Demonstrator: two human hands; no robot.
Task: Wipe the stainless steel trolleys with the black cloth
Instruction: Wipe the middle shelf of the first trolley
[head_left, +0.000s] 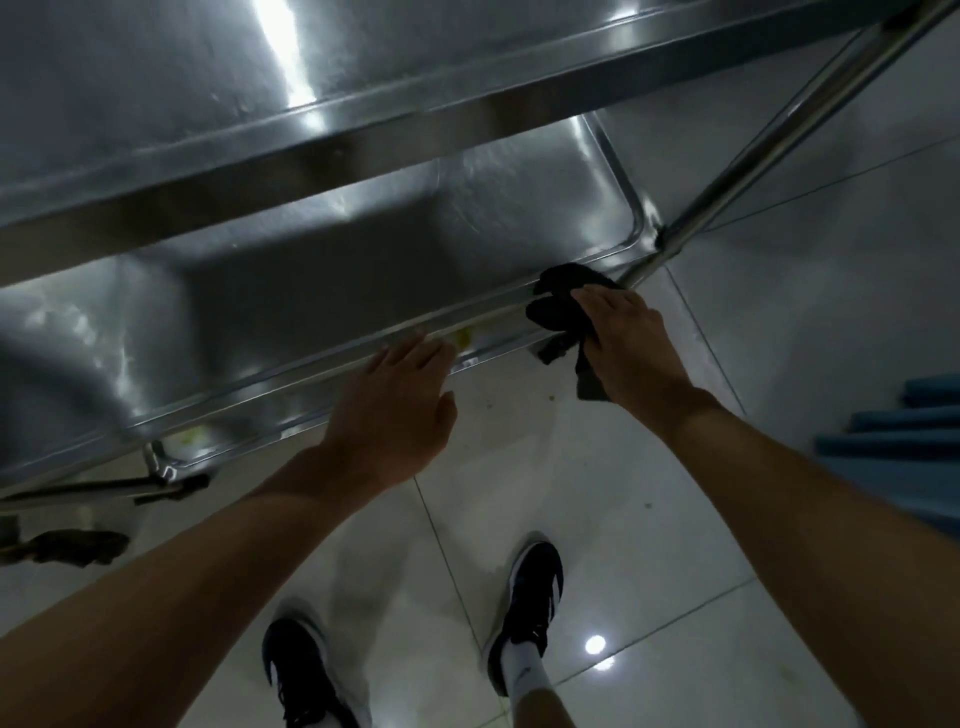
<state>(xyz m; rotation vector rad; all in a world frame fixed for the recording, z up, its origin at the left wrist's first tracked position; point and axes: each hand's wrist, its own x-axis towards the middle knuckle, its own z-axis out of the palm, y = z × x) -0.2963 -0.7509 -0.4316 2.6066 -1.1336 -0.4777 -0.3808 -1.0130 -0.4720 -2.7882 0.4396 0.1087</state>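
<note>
the right hand (631, 343) is closed over a bunched black cloth (563, 306), pressing it onto the near rim of the lower tray of a shiny stainless steel trolley (322, 270), just short of the slanting round steel leg (779, 130) at that hand's far side. the cloth is wrapped over the raised lip rather than lying flat in the tray, which looks like a way to clean the top and outer face of the edge together; a loose tail of it hangs down below the palm. the left hand (395, 400) lies flat with fingers spread on the same rim, near the cloth hand but apart from it, holding nothing (most likely steadying the trolley so it does not roll under the rubbing).

between the two hands a yellowish smear (464, 338) sits on the rim, and another pale patch shows beyond the left wrist near the corner bracket, so this edge seems only partly done. the upper shelf (156, 93) stretches above both hands and hides much of the lower tray's far side. the fingertips of the right hand are buried in the cloth, so how tightly it is gripped cannot be told. a dark lump beside the caster past the left forearm is too dim to identify, and folded blue fabric (898, 431) past the right forearm is cut off by the frame edge.
</note>
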